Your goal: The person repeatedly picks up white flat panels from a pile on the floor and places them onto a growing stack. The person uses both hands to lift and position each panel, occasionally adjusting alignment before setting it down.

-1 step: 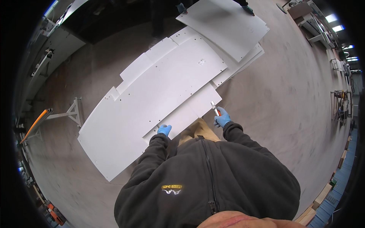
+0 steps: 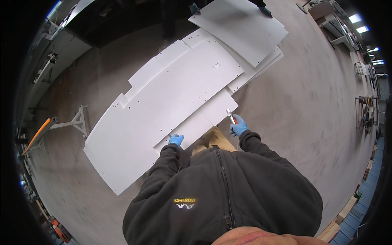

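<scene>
My left hand (image 2: 176,140), in a blue glove, is closed at the near edge of a stack of white boards; whatever it may hold is hidden. In my right hand (image 2: 239,126), also blue-gloved, is a hand tool (image 2: 231,116) with a silver head and a red handle part, just off the near board's corner. The large white board (image 2: 163,102) on top has a curved far edge, several small dark holes and a small printed mark. A narrower white board (image 2: 204,116) shows beneath it on my side.
Across from me, a person's gloved hands (image 2: 266,11) grip a separate white panel (image 2: 245,30) over the stack's far right end. A white metal stand (image 2: 77,121) with an orange-edged bar (image 2: 41,132) is at left. Shelving (image 2: 365,108) and timber pieces (image 2: 345,210) line the right side.
The panel held by the other person has shifted very slightly to the left. My hands and the boards show no visible movement.
</scene>
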Available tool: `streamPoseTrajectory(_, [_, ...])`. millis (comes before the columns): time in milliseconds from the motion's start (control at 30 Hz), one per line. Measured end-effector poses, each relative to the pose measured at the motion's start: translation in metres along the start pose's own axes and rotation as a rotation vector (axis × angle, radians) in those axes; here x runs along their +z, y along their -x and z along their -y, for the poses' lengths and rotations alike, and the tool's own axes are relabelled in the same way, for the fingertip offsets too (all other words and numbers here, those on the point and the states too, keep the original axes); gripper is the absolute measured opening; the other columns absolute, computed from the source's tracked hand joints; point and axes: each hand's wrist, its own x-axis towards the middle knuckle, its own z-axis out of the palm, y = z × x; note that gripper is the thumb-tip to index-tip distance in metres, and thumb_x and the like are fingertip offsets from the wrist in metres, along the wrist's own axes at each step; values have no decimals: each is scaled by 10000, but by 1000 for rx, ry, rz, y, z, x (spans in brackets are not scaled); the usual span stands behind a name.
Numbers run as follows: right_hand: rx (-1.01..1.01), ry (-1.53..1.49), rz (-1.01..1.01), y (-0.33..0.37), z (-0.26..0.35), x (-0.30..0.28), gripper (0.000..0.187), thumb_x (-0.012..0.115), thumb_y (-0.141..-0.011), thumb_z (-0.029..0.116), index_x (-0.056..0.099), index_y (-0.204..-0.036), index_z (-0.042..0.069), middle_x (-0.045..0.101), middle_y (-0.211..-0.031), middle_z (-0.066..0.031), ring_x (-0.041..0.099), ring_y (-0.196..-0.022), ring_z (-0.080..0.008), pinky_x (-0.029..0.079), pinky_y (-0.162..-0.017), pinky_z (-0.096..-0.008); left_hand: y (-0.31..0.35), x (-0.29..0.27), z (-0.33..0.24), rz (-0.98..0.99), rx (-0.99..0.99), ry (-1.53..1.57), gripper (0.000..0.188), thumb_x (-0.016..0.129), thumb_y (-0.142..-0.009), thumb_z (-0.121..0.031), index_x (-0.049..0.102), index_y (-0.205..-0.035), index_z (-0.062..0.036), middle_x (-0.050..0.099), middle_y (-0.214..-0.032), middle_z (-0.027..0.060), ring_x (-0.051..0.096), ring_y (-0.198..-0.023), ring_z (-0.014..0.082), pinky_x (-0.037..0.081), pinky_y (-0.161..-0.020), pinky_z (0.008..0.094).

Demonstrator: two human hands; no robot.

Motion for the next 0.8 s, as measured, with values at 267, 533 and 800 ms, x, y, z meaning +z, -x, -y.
streamPoseTrajectory(267, [26,-24,16,3,2,20,696,591,-822,-25,428,-1486,103,652,-934,-115,641,-591,-165,520,-489,-307,7,-20,14,-7,8,36,636,643,-824,-417,619,-1296,10,662,-1265,208,632,-1173,319,516,-964,410])
streamPoseTrajectory(533, [-12,75,43,8,15,31,682,582,-828,-14,423,-1484,80,643,-933,-117,635,-592,-163,521,-495,-303,12,-26,6,-46,52,55,629,662,-822,-394,616,-1298,15,686,-1190,177,676,-1048,282,574,-832,399])
streamPoseTrajectory(800, [-94,25,66,-12,-12,25,603,587,-836,-10,451,-1421,53,602,-771,-90,613,-552,-163,499,-463,-316,-38,-7,24,-43,39,41,549,674,-821,-411,678,-1199,-13,697,-1194,192,686,-1025,303,540,-903,404])
